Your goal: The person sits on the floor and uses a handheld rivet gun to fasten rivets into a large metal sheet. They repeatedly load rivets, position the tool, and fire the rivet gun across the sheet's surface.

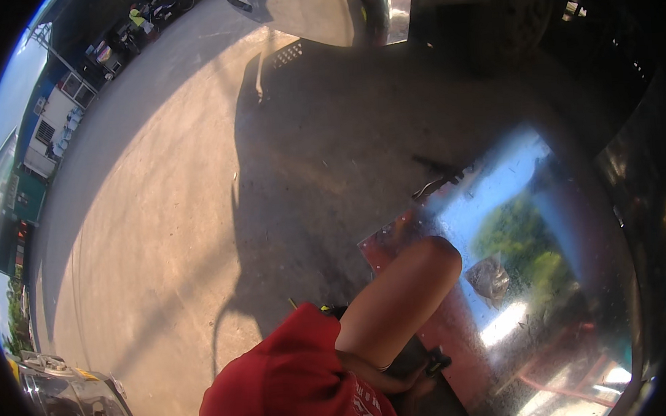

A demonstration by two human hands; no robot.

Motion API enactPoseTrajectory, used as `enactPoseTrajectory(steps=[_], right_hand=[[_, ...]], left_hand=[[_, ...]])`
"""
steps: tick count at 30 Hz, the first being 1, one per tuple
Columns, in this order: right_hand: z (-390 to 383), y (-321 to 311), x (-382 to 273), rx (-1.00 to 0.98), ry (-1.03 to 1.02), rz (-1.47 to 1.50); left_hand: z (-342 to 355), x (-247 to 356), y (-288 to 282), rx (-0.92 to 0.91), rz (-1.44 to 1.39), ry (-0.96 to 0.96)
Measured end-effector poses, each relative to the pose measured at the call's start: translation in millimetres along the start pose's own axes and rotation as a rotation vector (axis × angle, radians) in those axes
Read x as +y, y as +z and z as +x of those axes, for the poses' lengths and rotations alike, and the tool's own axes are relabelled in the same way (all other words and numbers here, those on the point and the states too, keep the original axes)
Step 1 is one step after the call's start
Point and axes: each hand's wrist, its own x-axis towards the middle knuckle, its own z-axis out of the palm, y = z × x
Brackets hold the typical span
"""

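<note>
At lower centre, my left hand (399,381) is low beside my bare bent leg (396,299) and red clothing (263,376), closed around what looks like a small black tool (438,360). Skin just below, likely my right hand (412,406), is in shadow with its fingers indistinct. To the right lies a large shiny metal sheet (587,303) reflecting sky and trees, with a crumpled clear bag or piece (488,281) on it. Dark tools (442,182) sit along the sheet's far edge.
A large vehicle with a dark wheel (520,21) stands ahead. Sunlit and shaded concrete (158,219) stretches left. At lower left is a chrome vehicle body (70,399). Motorbikes (168,8), a person in yellow (137,18) and low buildings (46,130) line the far side.
</note>
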Motion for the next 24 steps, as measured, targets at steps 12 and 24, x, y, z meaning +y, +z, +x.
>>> enactPoseTrajectory(steps=[12, 24], right_hand=[[-4, 0, 11, 0.027, 0.044, 0.001], [-3, -6, 24, 0.057, 0.051, -0.003]], left_hand=[[-5, -7, -1, -0.013, -0.032, -0.024], [-9, -17, 7, -0.017, -0.048, -0.034]])
